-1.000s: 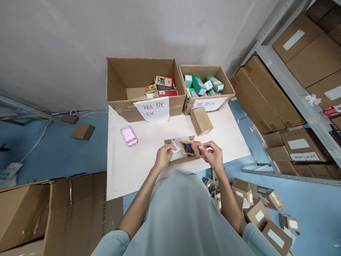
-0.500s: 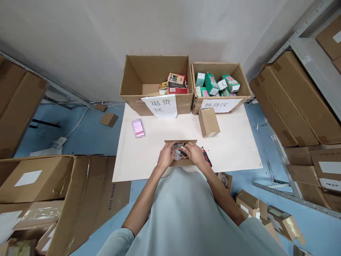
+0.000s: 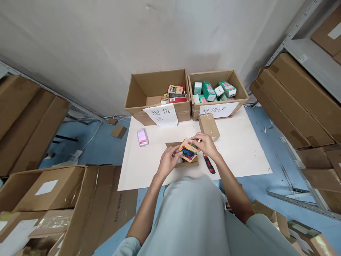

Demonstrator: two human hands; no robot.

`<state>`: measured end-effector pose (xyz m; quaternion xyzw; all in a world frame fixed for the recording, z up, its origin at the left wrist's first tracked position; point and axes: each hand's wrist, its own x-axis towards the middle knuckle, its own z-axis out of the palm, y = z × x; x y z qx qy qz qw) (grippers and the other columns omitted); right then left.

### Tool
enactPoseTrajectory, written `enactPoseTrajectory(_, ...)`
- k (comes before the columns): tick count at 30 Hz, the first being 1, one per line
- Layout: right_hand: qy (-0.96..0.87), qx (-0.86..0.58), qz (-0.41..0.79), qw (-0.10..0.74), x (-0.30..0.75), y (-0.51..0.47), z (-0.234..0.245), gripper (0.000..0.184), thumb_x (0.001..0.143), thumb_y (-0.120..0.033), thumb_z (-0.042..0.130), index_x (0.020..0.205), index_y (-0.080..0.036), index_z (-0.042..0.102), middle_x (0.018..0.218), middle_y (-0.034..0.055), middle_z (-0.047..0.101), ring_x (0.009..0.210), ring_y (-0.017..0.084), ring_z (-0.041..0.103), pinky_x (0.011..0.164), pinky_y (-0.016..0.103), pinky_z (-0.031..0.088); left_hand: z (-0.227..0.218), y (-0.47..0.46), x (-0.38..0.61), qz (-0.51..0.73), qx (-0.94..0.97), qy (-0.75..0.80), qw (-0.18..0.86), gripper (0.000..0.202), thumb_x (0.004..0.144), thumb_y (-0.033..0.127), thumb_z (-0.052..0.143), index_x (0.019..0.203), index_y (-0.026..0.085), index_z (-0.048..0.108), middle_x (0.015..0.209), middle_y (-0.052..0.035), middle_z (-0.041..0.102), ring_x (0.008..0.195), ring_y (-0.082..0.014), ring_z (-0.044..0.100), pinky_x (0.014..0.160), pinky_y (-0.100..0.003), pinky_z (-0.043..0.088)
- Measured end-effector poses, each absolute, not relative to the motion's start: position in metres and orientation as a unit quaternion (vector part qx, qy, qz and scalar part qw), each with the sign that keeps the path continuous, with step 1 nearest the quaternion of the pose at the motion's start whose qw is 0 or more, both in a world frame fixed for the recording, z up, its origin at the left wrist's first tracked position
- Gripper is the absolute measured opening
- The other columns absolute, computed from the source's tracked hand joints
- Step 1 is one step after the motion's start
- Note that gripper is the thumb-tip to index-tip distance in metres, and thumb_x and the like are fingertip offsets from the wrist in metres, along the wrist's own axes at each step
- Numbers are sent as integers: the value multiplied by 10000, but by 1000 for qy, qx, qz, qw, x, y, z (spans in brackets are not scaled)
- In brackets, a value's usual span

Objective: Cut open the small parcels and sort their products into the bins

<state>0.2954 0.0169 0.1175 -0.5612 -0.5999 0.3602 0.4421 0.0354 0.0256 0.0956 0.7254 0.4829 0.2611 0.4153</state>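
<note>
Between both hands I hold a small flat printed box (image 3: 188, 152), orange with a dark colourful picture, tilted above an opened cardboard box (image 3: 192, 164). My left hand (image 3: 170, 158) pinches its left edge between thumb and fingers. At its upper right, my right hand (image 3: 204, 143) is closed on the edge and corner. Some grey wrapping shows inside the cardboard box, mostly hidden by the hands and the printed box. Just right of the cardboard box lies a black and red utility knife (image 3: 209, 165).
A sealed carton (image 3: 209, 126) stands on the white table (image 3: 239, 153). Behind it are a large carton (image 3: 134, 90) with a few printed boxes and another (image 3: 241, 85) with several green-and-white boxes, both labelled. A blurred pink item (image 3: 142, 137) lies left. Stacked cartons (image 3: 306, 103) line the right.
Both hands have lifted the printed box up out of the opened cardboard box, and its picture side now shows. The utility knife is more fully visible. The camera view has shifted slightly.
</note>
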Motion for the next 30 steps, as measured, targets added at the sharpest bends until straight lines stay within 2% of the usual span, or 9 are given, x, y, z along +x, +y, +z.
enactPoseTrajectory(4,-570,-536,398,479,302,27,125,423,956,-670,824,943,-262,935,872,47,802,826,221,718,778,348,536,111,30,41,264,700,466,472,391,974,599,774,1043,226,867,984,-77,785,860,-225,692,766,-334,531)
enactPoseTrajectory(9,-554,-549,385,493,300,27,127,351,954,-600,857,936,-258,933,909,59,839,852,229,757,801,355,579,114,23,44,247,631,444,587,514,900,672,843,1070,188,847,945,-69,822,782,-203,698,740,-326,556)
enactPoseTrajectory(12,-545,-601,295,505,294,17,132,206,989,-449,844,1010,-262,925,1032,86,875,1011,280,807,991,428,623,111,18,47,274,585,469,602,552,839,692,885,1027,175,841,821,-55,796,693,-197,694,683,-329,573)
enactPoseTrajectory(15,-519,-647,198,523,281,-4,137,245,1058,-377,734,1178,-253,907,1214,115,882,1173,306,814,1145,476,611,111,15,51,329,550,505,578,550,767,669,935,995,176,852,824,-60,813,634,-188,707,658,-335,615)
enactPoseTrajectory(17,-513,-652,207,519,267,-22,136,299,1077,-397,692,1240,-250,894,1298,116,875,1199,305,826,1109,455,652,113,13,54,368,526,524,559,540,764,642,943,1015,169,875,839,-66,833,612,-180,714,647,-328,635)
enactPoseTrajectory(21,-493,-651,301,493,236,-49,125,376,1026,-478,754,1316,-274,880,1330,99,874,1131,328,873,1049,477,711,115,4,64,393,505,536,550,540,783,585,941,1112,158,921,755,-47,826,580,-174,702,579,-298,622)
enactPoseTrajectory(24,-442,-648,358,506,218,-55,118,444,1000,-535,788,1369,-300,859,1245,77,897,1060,335,897,994,487,744,117,-6,76,409,538,522,520,434,843,530,900,1119,197,936,945,-79,892,762,-228,813,651,-311,661)
enactPoseTrajectory(27,-385,-631,371,561,213,-53,117,481,963,-585,821,1343,-291,861,1239,72,898,1105,336,894,1010,482,748,123,-13,85,428,581,491,488,349,920,464,852,1170,233,930,1233,-97,888,1056,-284,863,863,-376,717)
enactPoseTrajectory(30,-337,-612,371,612,221,-48,122,485,914,-599,853,1245,-245,875,1232,101,898,1135,331,886,1014,464,747,132,-15,90,418,615,459,486,365,943,417,860,1260,243,906,1299,-104,873,1165,-296,849,1062,-448,693)
